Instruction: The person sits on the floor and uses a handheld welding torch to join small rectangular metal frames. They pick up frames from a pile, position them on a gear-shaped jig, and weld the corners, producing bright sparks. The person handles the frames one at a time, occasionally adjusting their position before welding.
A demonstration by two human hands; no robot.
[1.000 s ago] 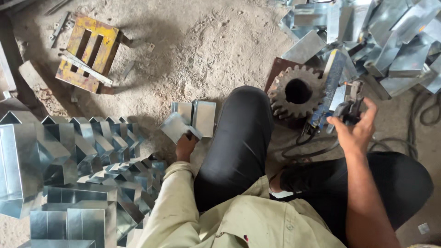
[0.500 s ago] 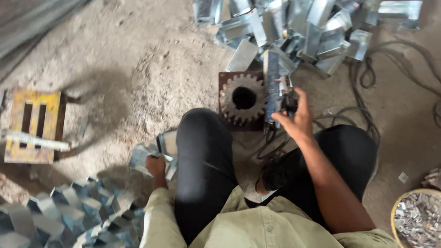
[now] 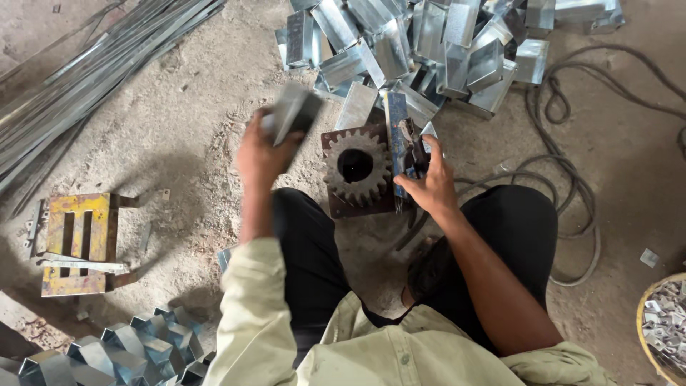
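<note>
Left hand (image 3: 261,154) raised, fingers pinching a folded metal piece (image 3: 291,113); right hand (image 3: 427,182) fingers grip a hand tool (image 3: 411,146) beside the gear (image 3: 357,166).

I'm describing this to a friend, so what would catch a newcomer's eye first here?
A big toothed gear sits on the sandy floor at centre, just beyond the person's knees. The left hand lifts a folded metal piece beside it, and shiny bent metal pieces are heaped behind.
</note>
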